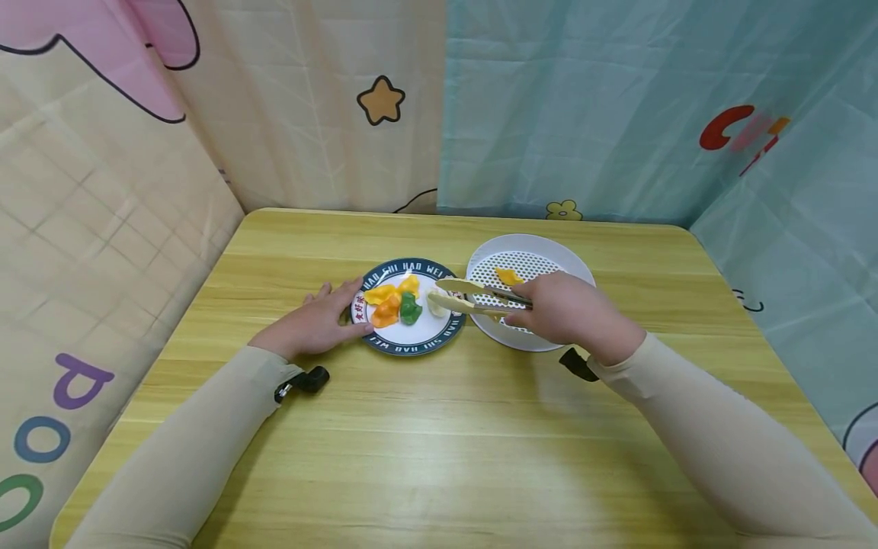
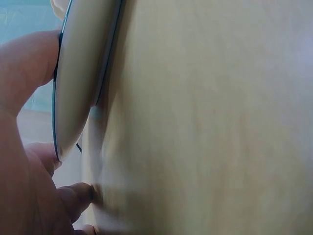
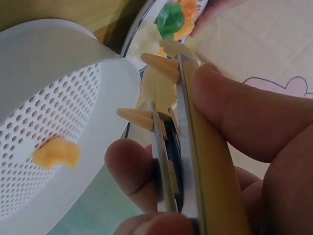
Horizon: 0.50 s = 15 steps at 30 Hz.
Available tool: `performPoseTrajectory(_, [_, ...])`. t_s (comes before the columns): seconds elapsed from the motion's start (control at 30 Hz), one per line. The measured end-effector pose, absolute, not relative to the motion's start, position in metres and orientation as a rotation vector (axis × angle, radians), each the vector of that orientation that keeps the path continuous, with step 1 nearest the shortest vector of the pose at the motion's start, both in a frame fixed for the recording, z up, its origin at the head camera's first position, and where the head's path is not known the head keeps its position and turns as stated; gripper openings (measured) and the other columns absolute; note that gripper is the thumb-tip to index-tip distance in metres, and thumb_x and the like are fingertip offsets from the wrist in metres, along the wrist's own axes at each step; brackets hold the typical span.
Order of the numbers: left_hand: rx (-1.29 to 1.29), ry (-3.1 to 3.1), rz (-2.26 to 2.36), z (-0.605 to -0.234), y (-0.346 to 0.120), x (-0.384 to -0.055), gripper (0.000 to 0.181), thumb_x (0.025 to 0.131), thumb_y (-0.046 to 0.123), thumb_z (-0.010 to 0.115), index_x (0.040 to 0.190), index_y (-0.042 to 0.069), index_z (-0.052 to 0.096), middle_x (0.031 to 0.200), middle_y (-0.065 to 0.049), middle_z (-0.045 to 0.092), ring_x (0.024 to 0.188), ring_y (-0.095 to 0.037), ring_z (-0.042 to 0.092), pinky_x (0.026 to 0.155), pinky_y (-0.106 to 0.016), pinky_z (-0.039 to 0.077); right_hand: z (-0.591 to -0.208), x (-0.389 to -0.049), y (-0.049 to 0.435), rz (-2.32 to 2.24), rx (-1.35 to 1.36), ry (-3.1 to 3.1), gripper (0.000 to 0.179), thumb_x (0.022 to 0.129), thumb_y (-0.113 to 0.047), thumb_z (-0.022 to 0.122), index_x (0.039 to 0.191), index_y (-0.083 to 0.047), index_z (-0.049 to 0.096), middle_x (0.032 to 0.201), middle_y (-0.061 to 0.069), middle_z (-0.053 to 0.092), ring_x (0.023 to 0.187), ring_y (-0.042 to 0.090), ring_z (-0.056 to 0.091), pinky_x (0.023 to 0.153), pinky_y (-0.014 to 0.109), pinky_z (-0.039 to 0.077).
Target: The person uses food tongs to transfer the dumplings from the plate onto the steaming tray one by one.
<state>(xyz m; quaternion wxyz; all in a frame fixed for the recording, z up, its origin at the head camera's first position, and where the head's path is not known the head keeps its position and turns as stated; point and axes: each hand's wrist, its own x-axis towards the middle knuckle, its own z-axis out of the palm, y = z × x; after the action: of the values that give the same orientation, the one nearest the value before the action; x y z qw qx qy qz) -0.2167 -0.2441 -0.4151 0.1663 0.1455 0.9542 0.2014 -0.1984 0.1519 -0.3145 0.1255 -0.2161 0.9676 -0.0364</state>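
My right hand [image 1: 565, 309] grips a pair of tongs [image 3: 195, 147] with beige arms, thumb on one arm and fingers on the other. The tongs point left across a round plate [image 1: 405, 348] with a dark, lettered rim, their tips at a whitish piece [image 1: 435, 304] on its right side. Beside that lie yellow [image 1: 379, 294], orange [image 1: 386, 311] and green [image 1: 411, 309] dumpling-like pieces. My left hand [image 1: 317, 319] rests at the plate's left rim, thumb and forefinger spread and touching it. Its other fingers reach down to the tabletop in the left wrist view.
A white round basket [image 1: 573, 263] with a perforated bottom stands right of the plate, under the tongs and right hand. A yellow piece [image 3: 56, 152] lies in it. Both stand on a wood-grain table [image 1: 411, 450], with printed curtains [image 1: 343, 46] behind.
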Motion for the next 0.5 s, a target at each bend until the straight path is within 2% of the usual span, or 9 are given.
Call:
performPoseTrajectory(0.23, [0.42,2.716,0.581,-0.415,-0.244,-0.216,0.105,0.096,0.078,0.051,0.172,0.023,0.005,0.179,-0.008,0.011,0.16,-0.057,0.003,0.126,-0.075,0.004,-0.309,-0.196,0.14,-0.051,-0.553,2.8,0.034,0.099,-0.046,0.07,0.115,-0.016,0.075,0.088,0.0,0.07,0.083,0.022,0.06,0.071,0.036,0.049])
performPoseTrajectory(0.4, [0.419,2.72,0.578,-0.415,-0.244,-0.216,0.104,0.096,0.078,0.051,0.172,0.023,0.005,0.179,-0.008,0.012,0.16,-0.057,0.003,0.126,-0.075,0.004,-0.304,-0.194,0.135,-0.02,-0.556,2.796,0.029,0.099,-0.046,0.071,0.1,-0.016,0.072,0.083,0.001,0.067,0.079,0.022,0.059,0.069,0.035,0.048])
performPoseTrajectory(0.5, [0.42,2.72,0.579,-0.416,-0.244,-0.216,0.105,0.096,0.079,0.051,0.172,0.023,0.005,0.179,-0.008,0.011,0.16,-0.057,0.003,0.125,-0.076,0.004,-0.304,-0.193,0.132,-0.008,-0.552,2.793,0.03,0.099,-0.046,0.071,0.098,-0.016,0.07,0.084,0.002,0.067,0.08,0.022,0.059,0.071,0.037,0.048])
